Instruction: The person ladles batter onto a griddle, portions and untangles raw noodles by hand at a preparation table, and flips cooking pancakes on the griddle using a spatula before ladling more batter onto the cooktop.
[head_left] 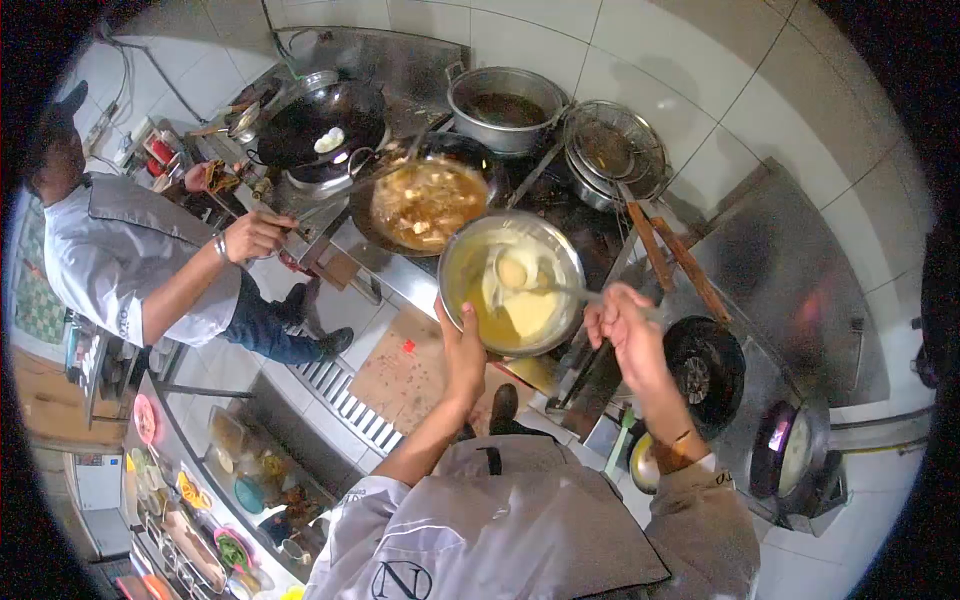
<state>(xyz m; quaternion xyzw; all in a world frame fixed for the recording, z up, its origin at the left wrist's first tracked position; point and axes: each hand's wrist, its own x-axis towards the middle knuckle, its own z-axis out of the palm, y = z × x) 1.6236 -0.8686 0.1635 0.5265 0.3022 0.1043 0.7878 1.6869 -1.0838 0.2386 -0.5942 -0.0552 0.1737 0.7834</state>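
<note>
A metal mixing bowl [573, 262] of pale yellow batter [528, 314] is in front of me, beside the stove. My left hand [462, 350] grips its near left side, the thumb against the outer wall. In my right hand [622, 325], fingers closed round the handle, is a metal ladle [565, 292]. Its round end dips into the bowl, coated or filled with batter. Just beyond the bowl, a wok [362, 215] holds a bubbling brown stew with pale chunks.
At left, a co-worker [150, 240] reaches a long-handled utensil [375, 172] toward the stew. A pot of dark liquid [505, 75], strainers with wooden handles [650, 245] and a dark wok [330, 100] surround the burners. A black pan [705, 375] lies right; ingredient dishes [232, 550] line the lower-left counter.
</note>
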